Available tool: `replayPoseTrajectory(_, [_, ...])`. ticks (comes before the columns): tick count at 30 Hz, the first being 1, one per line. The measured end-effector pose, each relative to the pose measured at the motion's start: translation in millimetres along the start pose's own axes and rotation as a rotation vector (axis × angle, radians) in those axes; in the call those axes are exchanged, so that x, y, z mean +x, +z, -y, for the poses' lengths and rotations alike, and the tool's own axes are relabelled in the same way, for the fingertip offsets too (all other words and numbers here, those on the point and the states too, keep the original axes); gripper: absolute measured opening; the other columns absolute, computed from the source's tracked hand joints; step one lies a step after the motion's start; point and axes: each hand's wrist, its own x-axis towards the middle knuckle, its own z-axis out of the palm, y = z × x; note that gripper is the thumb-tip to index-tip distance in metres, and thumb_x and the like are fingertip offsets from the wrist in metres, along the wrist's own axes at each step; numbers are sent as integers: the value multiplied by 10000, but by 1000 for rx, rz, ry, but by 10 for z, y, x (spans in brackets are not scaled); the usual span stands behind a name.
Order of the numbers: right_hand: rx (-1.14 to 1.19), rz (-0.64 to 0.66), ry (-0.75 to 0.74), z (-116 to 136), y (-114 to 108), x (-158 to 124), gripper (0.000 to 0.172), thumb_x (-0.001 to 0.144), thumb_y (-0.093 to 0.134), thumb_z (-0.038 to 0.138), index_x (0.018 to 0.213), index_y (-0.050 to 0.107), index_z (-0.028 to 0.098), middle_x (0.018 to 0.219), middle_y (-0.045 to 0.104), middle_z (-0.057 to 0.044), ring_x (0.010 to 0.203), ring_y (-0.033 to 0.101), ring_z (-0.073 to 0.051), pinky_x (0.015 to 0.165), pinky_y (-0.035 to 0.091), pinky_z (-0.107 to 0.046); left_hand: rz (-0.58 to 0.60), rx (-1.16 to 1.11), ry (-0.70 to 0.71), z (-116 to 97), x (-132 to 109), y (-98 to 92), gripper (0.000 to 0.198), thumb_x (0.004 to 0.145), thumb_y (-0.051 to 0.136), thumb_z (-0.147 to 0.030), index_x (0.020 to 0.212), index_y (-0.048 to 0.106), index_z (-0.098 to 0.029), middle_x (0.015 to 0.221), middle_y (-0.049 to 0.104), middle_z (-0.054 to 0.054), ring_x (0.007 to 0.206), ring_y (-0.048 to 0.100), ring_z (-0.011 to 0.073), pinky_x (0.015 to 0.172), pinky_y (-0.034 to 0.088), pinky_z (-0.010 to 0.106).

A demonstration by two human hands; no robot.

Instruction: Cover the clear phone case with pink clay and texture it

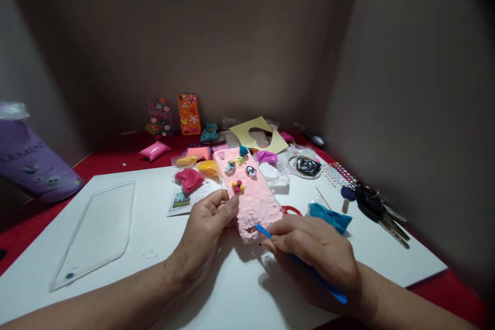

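Note:
A phone case (257, 196) coated in rough pink clay is tilted up in the middle, with small coloured figures stuck on its upper half. My left hand (207, 232) is closed on its left edge, the thumb lying on the pink face. In my right hand (315, 247) is a blue plastic modelling tool (320, 281), held like a pen. Its tip touches the clay at the case's lower end, beside a small gap in the pink layer. The red handle (292, 210) of some tool shows behind the case.
A clear case (95, 232) lies at left on the white board (154, 289). Bags of coloured clay (189, 180) crowd behind the pink case. Keys (382, 211) and a blue clay packet (330, 216) lie right. A purple tumbler (34, 160) stands far left; an orange case (188, 114) leans at the back.

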Motion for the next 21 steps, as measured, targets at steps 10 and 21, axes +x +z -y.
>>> replayPoseTrajectory(10, [-19,-38,15,12,14,-15,100,794,541,45,798,583,136,766,638,-56,709,621,-131,595,484,-233,5,-1,14,-25,-22,26,226,818,591,-317,701,486,-155,634,461,-28,574,432,89,562,376,226])
replayPoseTrajectory(21, [-1,13,-14,4,22,-18,106,824,515,75,797,574,159,743,643,-44,661,622,-124,558,477,-223,5,47,20,5,0,-11,254,828,576,-345,694,466,-159,633,433,-32,581,430,95,559,376,237])
